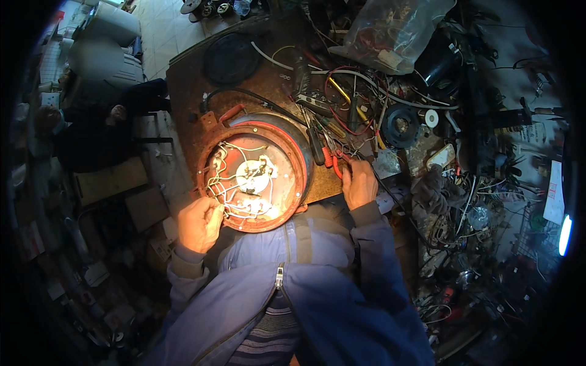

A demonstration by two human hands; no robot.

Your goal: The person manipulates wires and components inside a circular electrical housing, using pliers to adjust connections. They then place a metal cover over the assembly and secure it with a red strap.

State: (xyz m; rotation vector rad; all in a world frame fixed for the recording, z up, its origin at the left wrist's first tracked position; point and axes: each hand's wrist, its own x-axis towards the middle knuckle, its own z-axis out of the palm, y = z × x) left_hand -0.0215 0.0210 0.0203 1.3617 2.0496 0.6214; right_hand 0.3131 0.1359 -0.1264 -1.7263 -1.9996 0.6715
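A round appliance housing [281, 146] with a rusty rim lies open on my lap and the table edge, brightly lit inside, with white wires [226, 183] around a pale central disc [250, 176]. My left hand [201, 222] is at its lower left rim, thumb and finger closed on a white wire. To the right of the housing my right hand [358, 183] is closed on red-handled pliers [337, 161] among the tools on the table. A black cord [244, 91] loops behind the housing. My right fingertips are partly hidden.
The rusty worktable [186, 79] holds a black disc [230, 58], screwdrivers [334, 126], a multi-tool-like dark object [308, 99], a clear plastic bag [397, 30] and a black ring [400, 127]. Cluttered parts [464, 216] crowd the right. Another person [104, 134] is at the upper left.
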